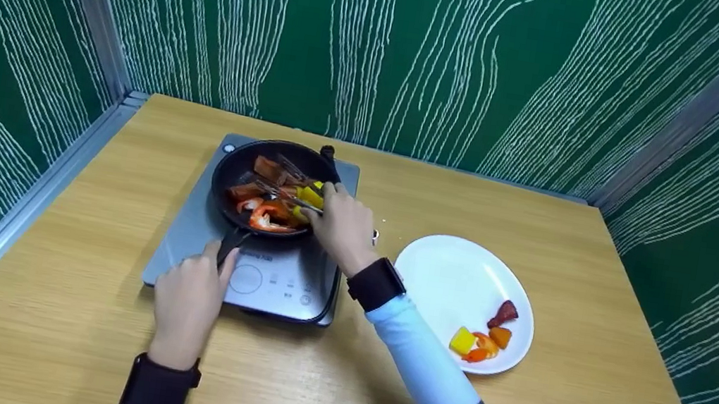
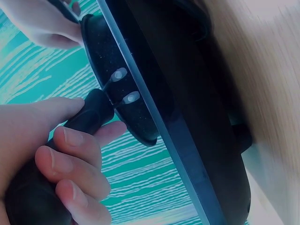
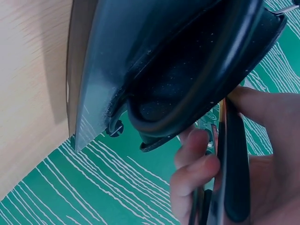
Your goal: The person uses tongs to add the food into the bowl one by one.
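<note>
My left hand (image 1: 189, 301) grips the black handle (image 2: 91, 112) of a frying pan (image 1: 233, 167), its fingers wrapped round it. The pan sits on a flat induction cooker (image 1: 181, 250) and holds pieces of red pepper (image 1: 272, 216), yellow pieces (image 1: 310, 195) and brownish-red chunks (image 1: 267, 167). Over the pan's right side, my right hand (image 1: 345, 227) holds metal tongs with black grips (image 3: 236, 173). The tongs' tips are among the food; whether they clasp a piece I cannot tell.
Right of the cooker stands a white oval plate (image 1: 441, 278) with a dark red piece (image 1: 504, 313), an orange chunk (image 1: 499, 337), a yellow piece (image 1: 463, 341) and red pepper (image 1: 481, 348). Green patterned panels (image 1: 417, 54) enclose the wooden table (image 1: 589, 379) at the back and sides.
</note>
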`<state>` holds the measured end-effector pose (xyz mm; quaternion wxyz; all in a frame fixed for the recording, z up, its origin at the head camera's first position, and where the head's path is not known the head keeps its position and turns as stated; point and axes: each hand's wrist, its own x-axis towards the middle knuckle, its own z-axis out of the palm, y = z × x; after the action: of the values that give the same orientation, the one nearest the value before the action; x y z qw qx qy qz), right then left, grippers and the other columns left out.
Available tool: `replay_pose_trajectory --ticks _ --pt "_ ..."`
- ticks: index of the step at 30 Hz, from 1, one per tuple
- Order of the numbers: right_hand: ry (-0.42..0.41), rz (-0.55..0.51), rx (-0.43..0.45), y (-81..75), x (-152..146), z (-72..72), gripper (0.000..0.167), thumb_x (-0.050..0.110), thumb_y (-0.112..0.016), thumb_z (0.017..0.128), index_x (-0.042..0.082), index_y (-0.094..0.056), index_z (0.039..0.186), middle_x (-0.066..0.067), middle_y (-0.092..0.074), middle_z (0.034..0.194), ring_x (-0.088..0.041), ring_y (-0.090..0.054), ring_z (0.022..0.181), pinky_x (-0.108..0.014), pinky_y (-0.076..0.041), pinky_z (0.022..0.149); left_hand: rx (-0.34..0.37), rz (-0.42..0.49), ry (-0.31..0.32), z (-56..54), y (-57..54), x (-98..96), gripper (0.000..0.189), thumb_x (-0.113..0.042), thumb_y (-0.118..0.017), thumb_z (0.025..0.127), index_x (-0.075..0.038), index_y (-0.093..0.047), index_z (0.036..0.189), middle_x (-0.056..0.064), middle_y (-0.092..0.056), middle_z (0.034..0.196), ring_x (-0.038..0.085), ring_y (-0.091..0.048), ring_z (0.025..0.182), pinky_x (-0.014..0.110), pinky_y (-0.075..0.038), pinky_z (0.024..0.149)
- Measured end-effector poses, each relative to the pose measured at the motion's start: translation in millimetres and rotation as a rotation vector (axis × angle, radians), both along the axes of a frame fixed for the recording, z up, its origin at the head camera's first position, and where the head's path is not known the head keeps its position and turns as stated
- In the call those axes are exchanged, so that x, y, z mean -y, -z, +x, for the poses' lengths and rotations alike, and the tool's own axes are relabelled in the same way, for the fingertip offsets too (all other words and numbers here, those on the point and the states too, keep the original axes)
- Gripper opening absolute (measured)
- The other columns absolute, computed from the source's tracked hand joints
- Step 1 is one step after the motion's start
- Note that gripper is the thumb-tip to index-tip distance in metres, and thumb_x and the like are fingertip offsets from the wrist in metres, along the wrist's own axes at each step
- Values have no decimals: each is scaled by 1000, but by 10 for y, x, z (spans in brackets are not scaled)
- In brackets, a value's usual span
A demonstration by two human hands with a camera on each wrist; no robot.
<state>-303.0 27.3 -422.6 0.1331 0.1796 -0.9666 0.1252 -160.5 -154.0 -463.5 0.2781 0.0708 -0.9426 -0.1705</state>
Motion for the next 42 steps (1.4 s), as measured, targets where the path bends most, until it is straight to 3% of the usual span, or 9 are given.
replay_pose_trajectory --ticks 5,12,19,26,34,42 --pt "0 6 -14 2 -10 20 46 47 -68 96 7 -64 118 -8 -69 102 -29 -70 82 -43 -56 68 -14 -9 7 5 -5 -3 35 -31 -67 99 3 -71 107 20 -67 63 36 -64 48 45 -46 41" --pt "0 -16 8 -22 -61 95 45 47 -69 96 8 -64 119 -8 -69 103 -28 -70 82 -42 -56 69 35 16 11 8 -21 7 36 -32 -66 100 3 -70 110 19 -67 63 35 -64 48 43 -46 41" --pt "-7 -23 -1 -43 -212 280 49 48 -69 95 6 -65 120 -11 -72 104 -30 -71 81 -46 -56 67 59 26 7 7 -24 3 38 -32 -65 101 3 -70 113 18 -67 64 33 -62 47 40 -43 41" --pt "-20 -80 20 -47 -478 522 48 48 -72 93 7 -68 117 -8 -67 92 -24 -62 71 -38 -47 57 60 10 -4 8 -19 2 39 -33 -65 101 3 -71 114 19 -68 65 34 -63 48 41 -45 41" --pt "28 -134 85 -30 -990 849 49 49 -72 92 10 -66 122 -4 -67 94 -20 -62 75 -39 -53 67 47 12 7 3 -11 10 36 -33 -64 101 2 -69 108 21 -68 66 39 -65 51 46 -45 42" --pt "129 -111 -41 180 -1847 1186 42 38 -81 87 9 -69 116 -6 -69 92 -23 -65 74 -45 -51 64 69 27 16 21 -20 16 37 -33 -62 102 3 -69 108 20 -67 66 38 -65 51 45 -45 42"
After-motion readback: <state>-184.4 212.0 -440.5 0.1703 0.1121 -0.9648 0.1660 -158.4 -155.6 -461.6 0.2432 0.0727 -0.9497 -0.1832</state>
